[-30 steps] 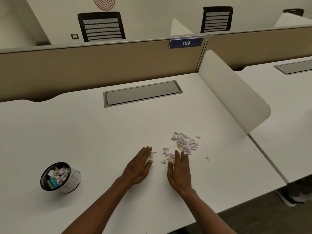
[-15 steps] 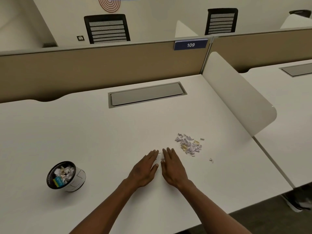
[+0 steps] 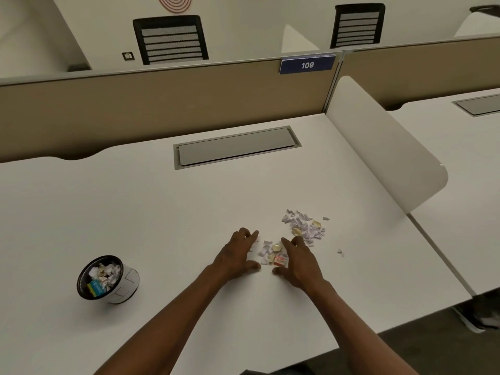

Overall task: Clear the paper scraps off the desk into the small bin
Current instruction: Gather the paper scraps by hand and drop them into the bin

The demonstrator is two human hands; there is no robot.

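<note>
A small heap of white, lilac and yellow paper scraps [image 3: 272,254] lies on the white desk [image 3: 162,212] between my two hands. My left hand [image 3: 238,254] cups its left side and my right hand [image 3: 297,259] its right side, fingers curved and apart, palms facing each other. A larger pile of scraps [image 3: 304,227] sits just beyond my right hand, with one stray bit [image 3: 340,252] to the right. The small round bin [image 3: 107,278], black inside and white outside, stands at the desk's left front, partly filled with scraps.
A grey cable hatch [image 3: 236,147] is set into the desk near the back. A tan partition [image 3: 162,104] runs behind it and a white side divider [image 3: 384,147] bounds the right. The desk's front edge is close to my forearms.
My hands, pressed together flat half a second ago, have parted and curled around a small heap of scraps that now shows between them.
</note>
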